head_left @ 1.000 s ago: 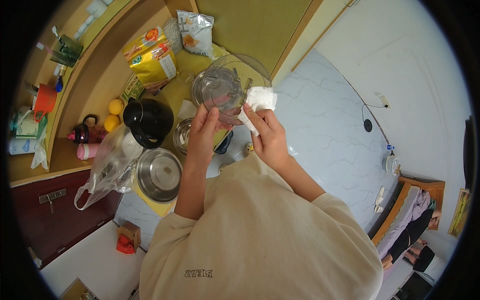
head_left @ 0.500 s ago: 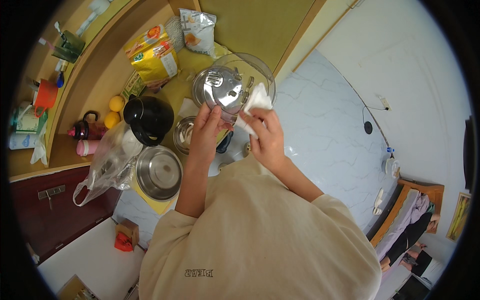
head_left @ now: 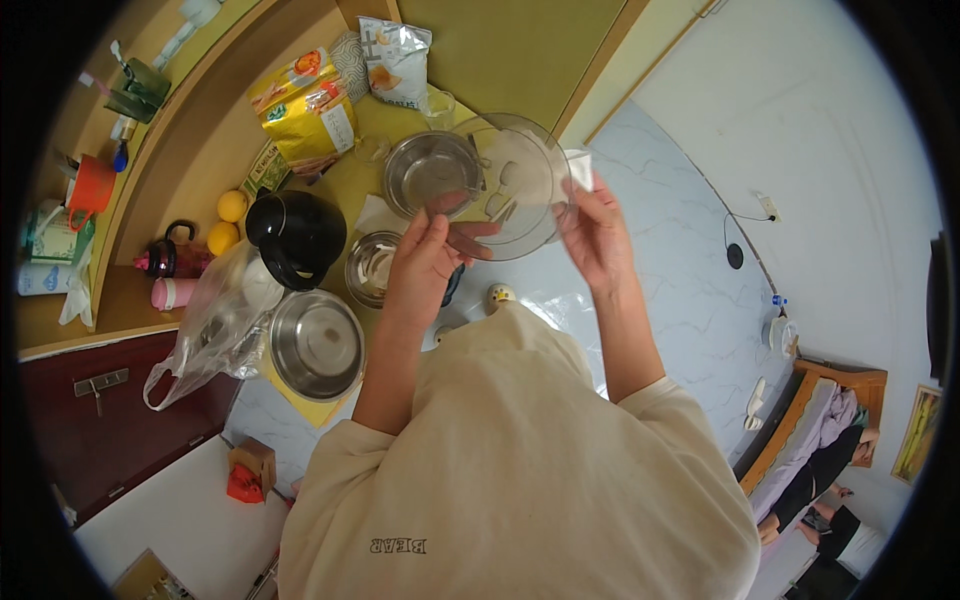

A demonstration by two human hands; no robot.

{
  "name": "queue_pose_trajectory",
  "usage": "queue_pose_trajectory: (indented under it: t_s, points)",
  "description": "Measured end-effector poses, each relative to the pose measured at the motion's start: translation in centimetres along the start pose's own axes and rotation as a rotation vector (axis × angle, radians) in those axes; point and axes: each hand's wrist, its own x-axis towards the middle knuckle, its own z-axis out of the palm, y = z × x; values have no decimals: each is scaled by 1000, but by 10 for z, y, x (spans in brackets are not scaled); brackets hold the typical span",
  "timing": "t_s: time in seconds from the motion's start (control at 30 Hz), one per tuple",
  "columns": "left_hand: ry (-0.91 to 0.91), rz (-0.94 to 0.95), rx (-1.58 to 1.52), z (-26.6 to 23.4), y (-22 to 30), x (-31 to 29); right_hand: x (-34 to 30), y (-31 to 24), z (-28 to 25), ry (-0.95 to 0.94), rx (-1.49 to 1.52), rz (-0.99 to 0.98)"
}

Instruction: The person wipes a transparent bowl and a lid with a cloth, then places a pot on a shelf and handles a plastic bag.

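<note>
A clear round glass bowl (head_left: 530,160) is held up, tilted, between my two hands. My left hand (head_left: 420,258) grips its lower left edge, with some fingers showing through the glass. At the right rim, my right hand (head_left: 597,235) is closed on the bowl and on a folded white paper tissue (head_left: 578,168). Behind the bowl, a steel pot (head_left: 425,165) stands on the yellow-green counter, partly seen through the glass. A smaller steel bowl (head_left: 370,268) stands beside my left wrist.
A black pitcher (head_left: 300,235), a large steel basin (head_left: 317,345) and a clear plastic bag (head_left: 215,330) stand left of my left arm. Yellow food bags (head_left: 305,115) and a white snack bag (head_left: 395,65) are at the back. Two people's legs (head_left: 820,480) show far right.
My right hand has moved right and slightly down with the tissue, from over the bowl to its right rim. The bowl has shifted right and turned, uncovering more of the steel pot.
</note>
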Motion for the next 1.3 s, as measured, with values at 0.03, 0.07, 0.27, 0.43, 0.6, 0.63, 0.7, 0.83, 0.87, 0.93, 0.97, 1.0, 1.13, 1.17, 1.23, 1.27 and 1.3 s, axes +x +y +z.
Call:
queue_pose_trajectory:
  t_s: [0.03, 0.07, 0.27, 0.43, 0.6, 0.63, 0.7, 0.83, 0.87, 0.93, 0.97, 1.0, 1.13, 1.17, 1.23, 1.27, 1.3]
  points:
    - [-13, -19, -7, 4, -3, 1, 1, 8, -9, -144, 161, 95]
    - [-6, -17, -7, 6, -6, 1, -2, 10, -4, -145, 161, 102]
    - [74, -107, -85, 8, -24, 6, -29, 16, 24, -220, -600, -231]
    - [-44, -267, -467, 17, -12, 14, -49, 35, 35, -438, -1103, -475]
    - [14, -403, -701, 18, -3, 19, -62, 39, 36, -542, -1201, -644]
    - [14, -404, -700, 23, -2, 18, -63, 41, 32, -592, -1190, -635]
    - [-34, -354, -747, 29, -1, 17, -60, 45, 28, -574, -1182, -631]
    - [-83, -238, -765, 19, -11, 20, -57, 47, 33, -522, -1186, -595]
    - [-158, -206, -767, 15, -12, 20, -57, 50, 34, -524, -1184, -597]
    - [-234, -172, -767, 11, -15, 23, -58, 56, 33, -423, -1212, -651]
    - [-190, -183, -718, 14, -17, 24, -55, 57, 31, -428, -1210, -650]
    - [-146, -195, -669, 16, -18, 24, -48, 58, 30, -316, -1254, -697]
    - [-50, -261, -648, 27, -27, 18, -24, 51, 49, -85, -1166, -707]
    - [-51, -261, -647, 28, -28, 18, -23, 49, 58, -28, -1072, -647]
    - [-52, -357, -811, 25, -34, 18, -23, 48, 64, -100, -1084, -623]
    - [-129, -210, -682, 22, -42, 23, -22, 51, 66, -183, -1109, -660]
    - [-131, -210, -683, 18, -48, 23, -22, 53, 69, -268, -1132, -695]
